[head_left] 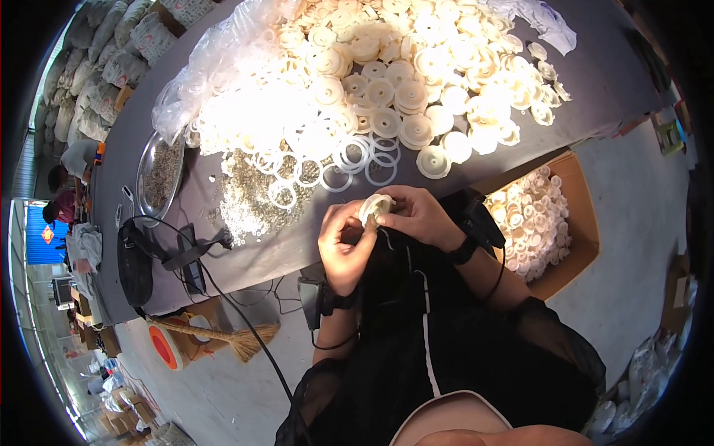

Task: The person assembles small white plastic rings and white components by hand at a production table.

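The fingers of the left hand and of the right hand are bent and grasp together one small, round, cream-coloured plastic part, which is between their fingertips, in front of the body and close to the table edge. Just beyond the fingers lie thin, flat, translucent white rings, some overlapping. Left of the fingers there is a spread of many tiny shiny pieces. To the right of the fingers, lower than the table, stands an open brown cardboard box with small pale round pieces inside. Farther from the fingers, a large heap of cream-coloured plastic discs covers the grey table, and farther left is an oval metal tray.
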Motion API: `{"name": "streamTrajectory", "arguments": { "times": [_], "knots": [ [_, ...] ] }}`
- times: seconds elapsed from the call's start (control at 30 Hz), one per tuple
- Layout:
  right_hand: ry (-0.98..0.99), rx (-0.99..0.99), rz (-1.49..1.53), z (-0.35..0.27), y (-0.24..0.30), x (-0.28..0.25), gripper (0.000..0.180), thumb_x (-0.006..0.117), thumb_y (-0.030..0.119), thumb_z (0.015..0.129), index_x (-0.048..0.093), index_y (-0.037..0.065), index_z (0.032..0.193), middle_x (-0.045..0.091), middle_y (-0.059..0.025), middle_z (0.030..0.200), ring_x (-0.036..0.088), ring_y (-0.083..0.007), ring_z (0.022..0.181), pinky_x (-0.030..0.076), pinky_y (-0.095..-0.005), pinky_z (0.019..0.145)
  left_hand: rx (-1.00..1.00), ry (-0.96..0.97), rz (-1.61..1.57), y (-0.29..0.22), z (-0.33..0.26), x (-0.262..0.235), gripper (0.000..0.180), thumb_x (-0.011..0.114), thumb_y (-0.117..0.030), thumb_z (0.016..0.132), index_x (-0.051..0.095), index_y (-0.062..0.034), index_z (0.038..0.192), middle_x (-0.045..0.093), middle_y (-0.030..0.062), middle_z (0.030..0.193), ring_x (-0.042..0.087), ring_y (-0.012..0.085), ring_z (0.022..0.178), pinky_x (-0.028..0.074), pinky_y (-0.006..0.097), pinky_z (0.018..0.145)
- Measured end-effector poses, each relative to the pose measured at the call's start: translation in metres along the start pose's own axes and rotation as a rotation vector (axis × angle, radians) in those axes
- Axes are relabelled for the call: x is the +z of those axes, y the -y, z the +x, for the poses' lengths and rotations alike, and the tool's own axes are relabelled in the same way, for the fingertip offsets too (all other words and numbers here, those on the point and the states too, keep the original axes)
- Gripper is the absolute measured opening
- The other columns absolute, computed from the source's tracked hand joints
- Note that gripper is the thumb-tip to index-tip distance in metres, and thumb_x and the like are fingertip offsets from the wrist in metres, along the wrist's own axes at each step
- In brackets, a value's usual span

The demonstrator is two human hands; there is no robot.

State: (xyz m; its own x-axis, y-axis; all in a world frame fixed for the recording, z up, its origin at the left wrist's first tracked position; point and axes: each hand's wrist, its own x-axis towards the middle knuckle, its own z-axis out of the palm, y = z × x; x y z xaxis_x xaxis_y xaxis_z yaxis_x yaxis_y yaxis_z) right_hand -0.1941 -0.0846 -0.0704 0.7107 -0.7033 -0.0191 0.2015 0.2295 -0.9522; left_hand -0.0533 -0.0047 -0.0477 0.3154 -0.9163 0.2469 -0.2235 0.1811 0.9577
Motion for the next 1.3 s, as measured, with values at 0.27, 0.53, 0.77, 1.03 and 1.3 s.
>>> {"name": "streamTrajectory", "arguments": {
  "times": [0.27, 0.53, 0.77, 1.03, 1.3],
  "knots": [
    [0.054, 0.139, 0.144, 0.002, 0.006, -0.003, 0.031, 0.064, 0.013, 0.081, 0.055, -0.004, 0.106, 0.061, -0.0055, 0.093, 0.059, -0.0097, 0.082, 0.049, -0.0235, 0.07, -0.05, -0.043, -0.25, 0.005, -0.004, 0.004, 0.029, 0.061, 0.009, 0.073, 0.059, 0.0012, 0.101, 0.055, 0.0032, 0.09, 0.052, 0.007, 0.074, 0.043, 0.017, 0.066],
    [-0.036, 0.039, 0.206, 0.005, -0.008, 0.007, 0.028, 0.064, 0.01, 0.081, 0.056, -0.003, 0.104, 0.061, -0.0054, 0.093, 0.058, -0.0098, 0.084, 0.048, -0.0231, 0.075, -0.015, -0.139, 0.142, -0.013, -0.005, 0.014, 0.025, 0.062, 0.006, 0.076, 0.06, 0.0018, 0.101, 0.052, 0.0017, 0.084, 0.048, 0.0063, 0.071, 0.04, 0.017, 0.063],
    [-0.128, -0.122, 0.102, 0.003, -0.008, 0.018, 0.026, 0.061, 0.007, 0.081, 0.054, -0.001, 0.104, 0.06, -0.0056, 0.095, 0.056, -0.0101, 0.088, 0.046, -0.0236, 0.078, 0.058, -0.089, 0.19, -0.01, -0.009, -0.009, 0.034, 0.062, 0.005, 0.075, 0.057, 0.0004, 0.108, 0.055, 0.0054, 0.09, 0.053, 0.0104, 0.075, 0.044, 0.021, 0.068],
    [-0.148, 0.016, 0.652, 0.006, 0.0, 0.01, 0.021, 0.056, 0.009, 0.085, 0.054, 0.002, 0.105, 0.06, -0.0066, 0.098, 0.058, -0.0147, 0.088, 0.049, -0.0304, 0.077, -0.089, -0.626, 0.524, 0.072, -0.027, -0.161, 0.008, 0.061, -0.003, 0.079, 0.06, -0.0021, 0.087, 0.059, 0.005, 0.08, 0.056, 0.0113, 0.065, 0.047, 0.024, 0.063],
    [0.008, 0.097, 0.753, 0.011, -0.017, 0.035, 0.023, 0.055, 0.011, 0.085, 0.053, 0.003, 0.106, 0.059, -0.0059, 0.099, 0.057, -0.0146, 0.088, 0.048, -0.032, 0.076, -0.183, -0.527, 0.671, 0.067, -0.019, -0.161, 0.012, 0.067, -0.009, 0.075, 0.064, -0.0006, 0.083, 0.06, 0.0081, 0.078, 0.059, 0.0167, 0.068, 0.047, 0.027, 0.066]
  ]
}}
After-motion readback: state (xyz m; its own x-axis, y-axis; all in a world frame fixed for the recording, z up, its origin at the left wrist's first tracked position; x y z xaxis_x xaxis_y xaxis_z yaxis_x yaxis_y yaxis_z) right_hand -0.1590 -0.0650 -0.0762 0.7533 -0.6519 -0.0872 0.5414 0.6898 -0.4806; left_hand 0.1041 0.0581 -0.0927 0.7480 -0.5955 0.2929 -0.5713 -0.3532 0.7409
